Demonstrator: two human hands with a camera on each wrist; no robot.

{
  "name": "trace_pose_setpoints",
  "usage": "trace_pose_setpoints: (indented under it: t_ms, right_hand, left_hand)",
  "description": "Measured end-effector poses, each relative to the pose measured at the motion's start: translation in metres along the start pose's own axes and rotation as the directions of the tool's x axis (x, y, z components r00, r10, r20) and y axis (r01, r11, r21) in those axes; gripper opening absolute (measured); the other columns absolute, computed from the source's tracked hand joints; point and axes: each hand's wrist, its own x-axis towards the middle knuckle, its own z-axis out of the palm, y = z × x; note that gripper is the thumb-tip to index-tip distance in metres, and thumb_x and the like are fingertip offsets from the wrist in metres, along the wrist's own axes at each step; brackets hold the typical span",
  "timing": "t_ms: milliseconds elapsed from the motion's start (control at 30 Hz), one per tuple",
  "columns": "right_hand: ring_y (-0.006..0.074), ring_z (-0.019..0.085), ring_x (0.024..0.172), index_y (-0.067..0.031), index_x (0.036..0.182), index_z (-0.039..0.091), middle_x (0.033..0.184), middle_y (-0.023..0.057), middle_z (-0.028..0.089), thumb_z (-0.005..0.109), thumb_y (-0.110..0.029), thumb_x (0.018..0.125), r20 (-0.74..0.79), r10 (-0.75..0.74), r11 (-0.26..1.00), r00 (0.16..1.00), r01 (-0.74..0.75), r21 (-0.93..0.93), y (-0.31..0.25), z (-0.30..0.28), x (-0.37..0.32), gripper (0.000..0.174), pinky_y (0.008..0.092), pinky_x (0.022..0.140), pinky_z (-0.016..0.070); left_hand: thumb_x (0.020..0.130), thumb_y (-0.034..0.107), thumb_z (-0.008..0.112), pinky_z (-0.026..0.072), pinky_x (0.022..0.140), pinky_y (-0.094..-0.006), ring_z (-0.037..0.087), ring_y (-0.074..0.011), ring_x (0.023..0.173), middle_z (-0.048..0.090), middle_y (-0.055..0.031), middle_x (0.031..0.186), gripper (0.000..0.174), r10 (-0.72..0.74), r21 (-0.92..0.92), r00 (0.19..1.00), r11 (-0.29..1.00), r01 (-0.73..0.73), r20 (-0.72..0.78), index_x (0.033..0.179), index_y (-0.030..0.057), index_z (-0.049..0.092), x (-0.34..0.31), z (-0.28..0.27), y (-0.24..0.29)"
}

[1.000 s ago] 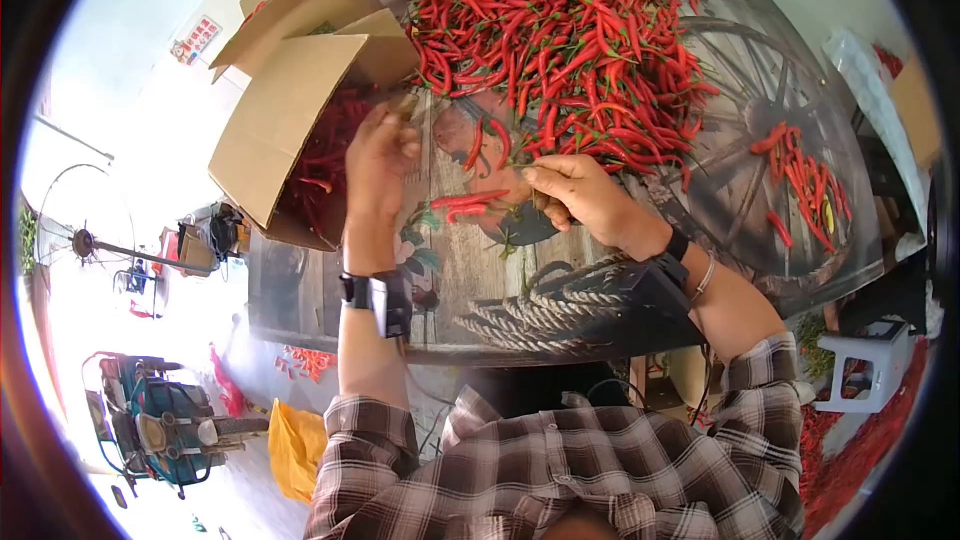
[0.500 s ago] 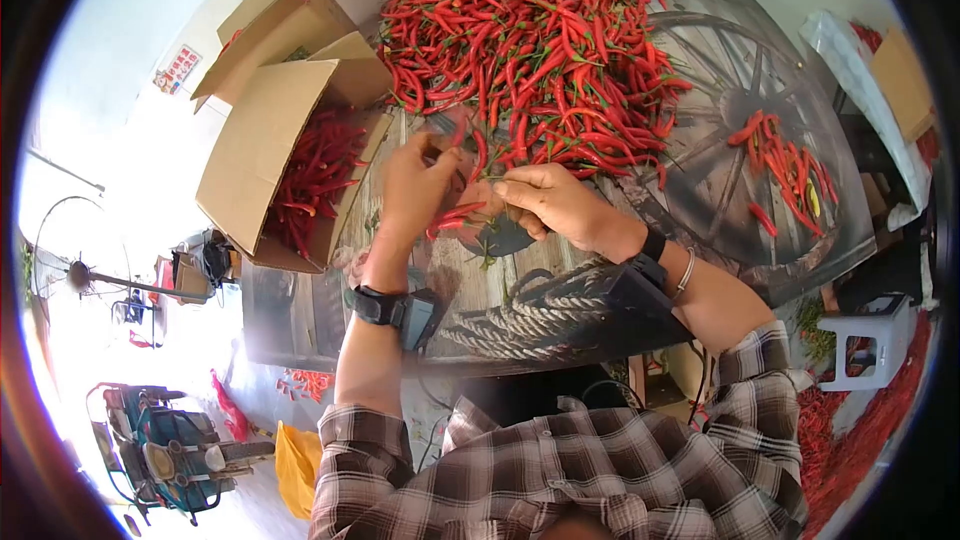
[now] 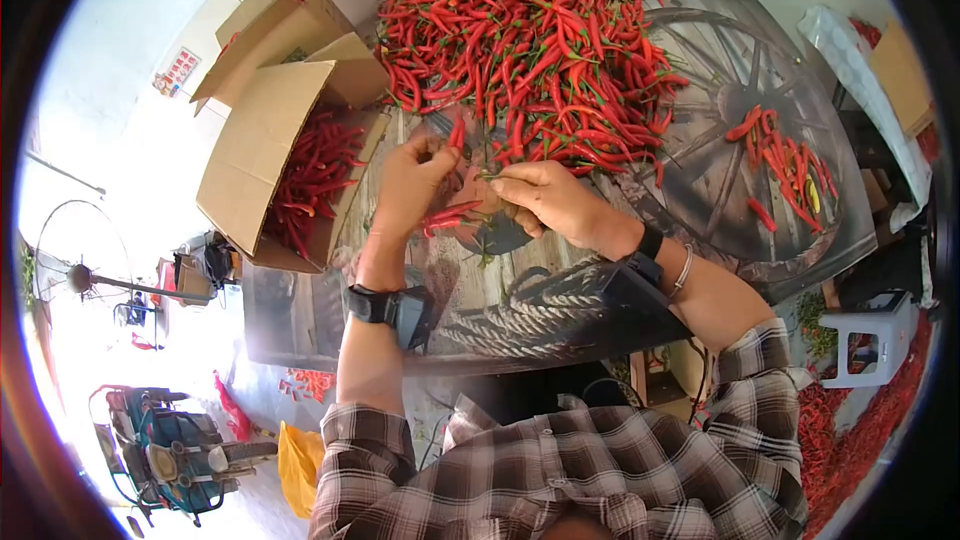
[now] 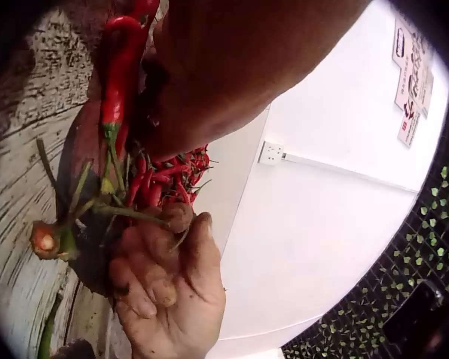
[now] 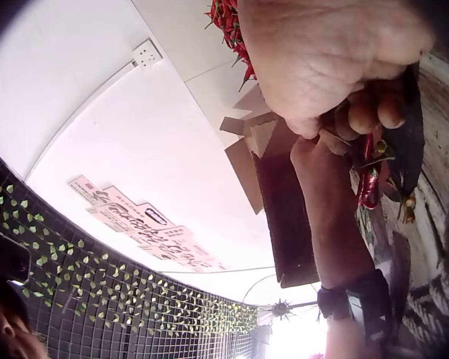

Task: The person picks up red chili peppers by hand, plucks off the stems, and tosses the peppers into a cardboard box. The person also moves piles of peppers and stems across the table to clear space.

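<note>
Over the printed tabletop, the left hand [image 3: 408,185] pinches a red chili [image 3: 457,132] that points up from its fingertips. Facing it, the right hand [image 3: 558,202] pinches a green stem [image 3: 488,176] between thumb and forefinger. In the left wrist view the right hand [image 4: 172,280] holds a branching stem [image 4: 127,213] with a cut, pale end; a chili [image 4: 116,93] hangs beside it. Below the hands, loose red chilies [image 3: 452,219] lie on the table. The right wrist view has the left hand [image 5: 325,161] meeting the right hand's fingertips, largely hidden behind them.
A large heap of red chilies [image 3: 540,50] covers the table's back. An open cardboard box [image 3: 262,155] with chilies inside tilts at the left. A smaller chili group [image 3: 785,165] lies at the right. A grey stool [image 3: 866,340] and a yellow bag [image 3: 300,470] stand off the table.
The left hand has moved right, from beside the box opening to the right hand, and now shows a chili in its fingers. The right hand has hardly moved; the head view has shifted slightly.
</note>
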Motion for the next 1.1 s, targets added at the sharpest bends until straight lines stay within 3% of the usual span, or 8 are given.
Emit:
trace_pose_setpoints:
  t_ms: [167, 533, 633, 767, 833, 867, 933, 1100]
  right_hand:
    - [0.0046, 0.041, 0.048, -0.0025, 0.107, 0.054, 0.064, -0.0024, 0.048, 0.051, -0.021, 0.096, -0.012, -0.058, 0.995, 0.998, 0.058, 0.078, -0.004, 0.006, -0.002, 0.022, 0.0208, 0.043, 0.0329]
    - [0.0045, 0.042, 0.049, -0.0025, 0.098, 0.061, 0.064, -0.0027, 0.05, 0.058, -0.02, 0.092, -0.21, -0.072, 0.945, 0.975, 0.134, 0.297, 0.0, 0.002, 0.002, 0.019, 0.0209, 0.043, 0.0325]
    - [0.0047, 0.045, 0.05, -0.0016, 0.097, 0.062, 0.068, -0.0014, 0.054, 0.059, -0.018, 0.091, -0.224, -0.065, 0.929, 0.972, 0.141, 0.343, 0.004, -0.003, 0.004, 0.018, 0.021, 0.043, 0.0346]
    - [0.0065, 0.049, 0.052, -0.0032, 0.096, 0.06, 0.07, -0.001, 0.055, 0.059, -0.015, 0.09, -0.24, -0.087, 0.963, 0.967, 0.143, 0.227, -0.005, 0.003, 0.0, 0.014, 0.0212, 0.046, 0.0374]
    - [0.0066, 0.05, 0.052, -0.0028, 0.096, 0.059, 0.069, -0.0007, 0.055, 0.059, -0.015, 0.09, -0.201, -0.101, 0.975, 0.974, 0.137, 0.176, -0.005, 0.002, -0.001, 0.014, 0.0212, 0.046, 0.0387]
    - [0.0066, 0.051, 0.052, -0.0024, 0.096, 0.059, 0.068, -0.0004, 0.056, 0.059, -0.015, 0.09, -0.158, -0.111, 0.983, 0.981, 0.132, 0.125, -0.004, 0.002, -0.001, 0.014, 0.0212, 0.047, 0.04]
    - [0.0061, 0.051, 0.052, -0.0019, 0.097, 0.059, 0.066, -0.0004, 0.055, 0.059, -0.015, 0.091, -0.13, -0.111, 0.993, 0.985, 0.116, 0.028, -0.002, 0.004, -0.001, 0.014, 0.0213, 0.047, 0.0397]
    - [0.0049, 0.048, 0.05, -0.0007, 0.094, 0.059, 0.061, -0.0004, 0.052, 0.058, -0.015, 0.091, -0.076, -0.129, 0.99, 0.989, 0.125, -0.064, -0.001, 0.009, -0.003, 0.015, 0.0215, 0.045, 0.0374]
  left_hand:
    - [0.085, 0.018, 0.061, 0.043, 0.056, -0.0215, 0.053, -0.0056, 0.062, 0.06, 0.0004, 0.072, 0.017, -0.143, -0.254, 0.984, 0.953, 0.165, 0.105, 0.085, 0.0013, 0.064, -0.019, -0.001, 0.02]
    - [0.086, 0.014, 0.064, 0.0445, 0.053, -0.0214, 0.053, -0.0058, 0.058, 0.06, -0.0007, 0.075, 0.018, 0.005, -0.147, 0.99, 0.989, 0.016, 0.138, 0.097, -0.0006, 0.061, -0.037, 0.027, 0.024]
    - [0.086, 0.015, 0.063, 0.0441, 0.056, -0.0207, 0.053, -0.0056, 0.061, 0.06, -0.0005, 0.075, 0.019, -0.072, -0.336, 0.996, 0.938, 0.084, 0.047, 0.097, -0.0012, 0.062, -0.026, 0.021, 0.007]
    - [0.087, 0.017, 0.063, 0.0429, 0.066, -0.0211, 0.054, -0.0063, 0.071, 0.06, 0.0007, 0.077, 0.02, 0.006, -0.108, 0.999, 0.994, -0.011, -0.052, 0.095, -0.0008, 0.064, -0.018, 0.014, -0.002]
    - [0.087, 0.019, 0.065, 0.0433, 0.065, -0.0216, 0.053, -0.006, 0.07, 0.061, 0.001, 0.078, 0.022, 0.377, 0.108, 0.913, 0.925, -0.364, -0.158, 0.096, -0.0009, 0.065, -0.018, 0.022, 0.003]
    - [0.087, 0.019, 0.065, 0.0433, 0.065, -0.0216, 0.053, -0.006, 0.07, 0.061, 0.001, 0.078, 0.022, 0.372, 0.108, 0.914, 0.927, -0.359, -0.16, 0.096, -0.0009, 0.065, -0.021, 0.022, 0.005]
    - [0.087, 0.019, 0.066, 0.0339, 0.053, -0.0168, 0.047, -0.0039, 0.059, 0.058, 0.0025, 0.076, 0.022, -0.008, -0.212, 1.0, 0.977, 0.007, -0.005, 0.1, 0.0016, 0.066, -0.03, 0.019, 0.023]
    - [0.083, 0.014, 0.069, 0.0363, 0.052, -0.0192, 0.047, -0.006, 0.057, 0.058, 0.0007, 0.078, 0.019, -0.064, -0.381, 0.994, 0.92, 0.095, 0.093, 0.095, 0.0001, 0.065, -0.028, 0.017, 0.012]
